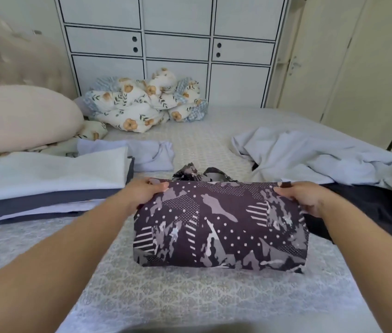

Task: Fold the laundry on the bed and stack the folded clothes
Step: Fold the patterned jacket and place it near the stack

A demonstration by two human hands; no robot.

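Observation:
A dark patterned garment (221, 227), folded into a rectangle, lies on the bed (190, 296) in front of me. My left hand (142, 195) grips its far left corner, thumb on top. My right hand (303, 198) grips its far right corner the same way. A loose bit of the same fabric pokes out behind the fold. To the left sits a stack of folded clothes (53, 186), white on top with dark blue layers beneath. A folded pale lilac piece (151, 155) lies just behind that stack.
A crumpled pale blue garment (310, 157) and a dark garment (368, 212) lie unfolded at the right. A beige pillow (22, 116) and a bunched floral quilt (142, 104) are at the back left, before white wardrobe doors (175, 44).

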